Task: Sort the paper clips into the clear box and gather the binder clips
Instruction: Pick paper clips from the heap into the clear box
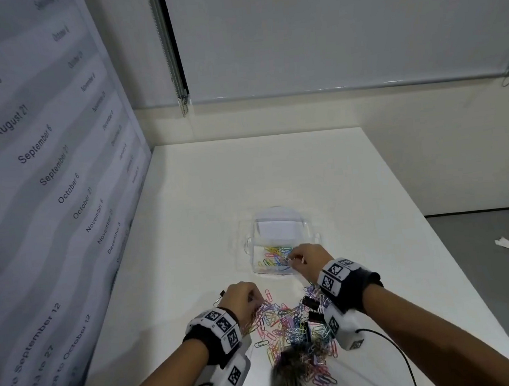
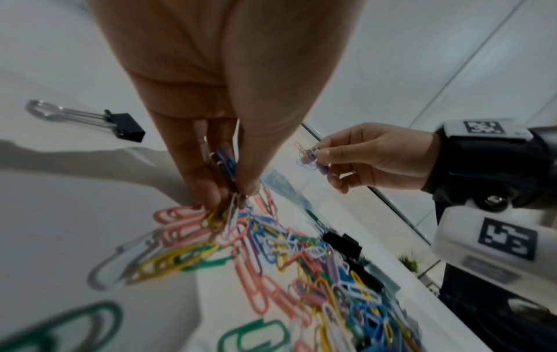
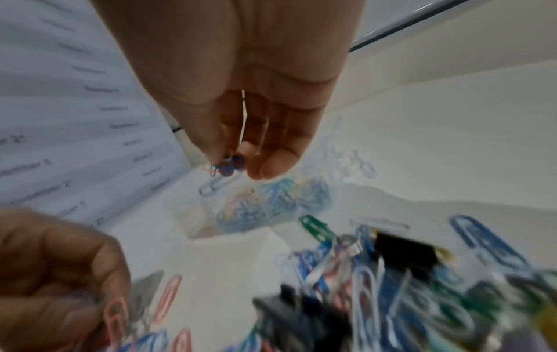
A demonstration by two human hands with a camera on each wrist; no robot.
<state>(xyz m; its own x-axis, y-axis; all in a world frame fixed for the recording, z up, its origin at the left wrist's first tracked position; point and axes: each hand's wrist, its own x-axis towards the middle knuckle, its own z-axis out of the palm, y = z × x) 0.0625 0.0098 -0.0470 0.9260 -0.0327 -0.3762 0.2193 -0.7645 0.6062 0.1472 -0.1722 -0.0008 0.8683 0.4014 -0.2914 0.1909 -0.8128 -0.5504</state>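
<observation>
Paper clips [image 1: 291, 329] lie heaped near, clear box [image 1: 279, 257] just beyond. Right hand [image 1: 308, 260] pinches a few over the box, apparently mid-drop; left hand [image 1: 241, 298] pinches more from the heap. Next: release, return.

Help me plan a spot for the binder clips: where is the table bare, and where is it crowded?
Bare table lies beyond the clear box, up to the far edge, and along the right side, right of the right hand. A narrower strip runs left of the left hand, where one binder clip lies. Crowded: the paper clip pile between the wrists.
</observation>
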